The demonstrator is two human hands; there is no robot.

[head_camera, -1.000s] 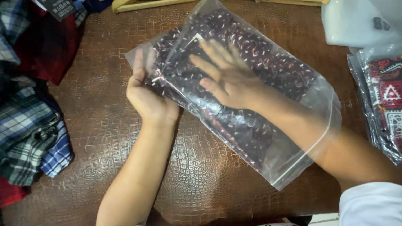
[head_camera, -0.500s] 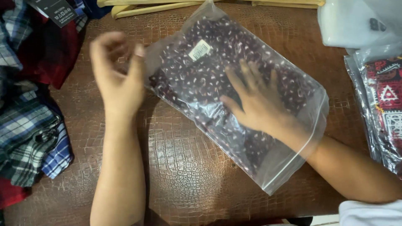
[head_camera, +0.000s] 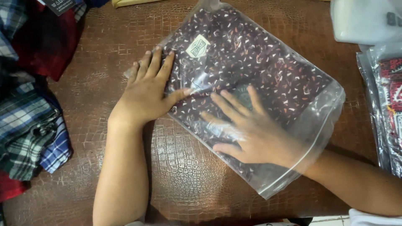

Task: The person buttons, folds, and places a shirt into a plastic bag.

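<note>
Clear plastic wraps a folded dark maroon garment with small pale flecks, and this clear zip-top bag [head_camera: 312, 113] lies slantwise on the brown crocodile-textured tabletop [head_camera: 180, 167]. Left hand [head_camera: 148, 94] lies flat on the bag's upper left corner, fingers spread and thumb out, while right hand [head_camera: 251, 132] is pushed inside the bag's open end, fingers splayed flat on the garment. Crumpled plaid shirts [head_camera: 29, 125] are heaped at the left edge, and more bagged clothing [head_camera: 387, 100] lies at the right.
</note>
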